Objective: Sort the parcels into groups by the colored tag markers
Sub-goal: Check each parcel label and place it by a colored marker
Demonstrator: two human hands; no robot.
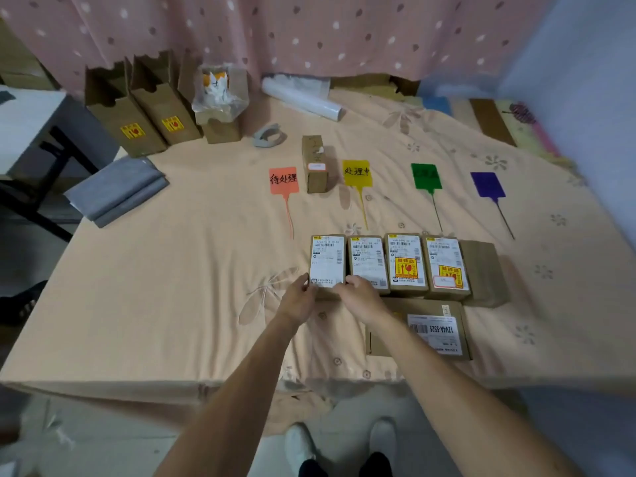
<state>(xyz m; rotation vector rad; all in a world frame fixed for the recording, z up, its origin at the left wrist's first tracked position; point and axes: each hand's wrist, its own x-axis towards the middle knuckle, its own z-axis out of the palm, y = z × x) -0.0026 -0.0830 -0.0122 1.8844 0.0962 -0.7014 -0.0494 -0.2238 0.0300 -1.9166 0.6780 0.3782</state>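
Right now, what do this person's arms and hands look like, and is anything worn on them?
The left arm and right arm are bare as far as the picture shows; no sleeves are in view. The left hand and the right hand wear no gloves. I see no watch or bracelet on either wrist. The picture is too soft to rule out a thin ring.

A: Colours in the far row?
B: A coral tag (283, 180), a yellow tag (357, 172), a green tag (426, 176) and a purple tag (487, 184). The first two have black writing.
A: Nearer?
B: Brown cardboard parcels (480, 270) with white labels (327, 261); two show yellow-and-red stickers (406, 268).
A: Around them?
B: A peach bed sheet (172, 270) with pale flowers, and a pink curtain (309, 29) dotted white and dark.
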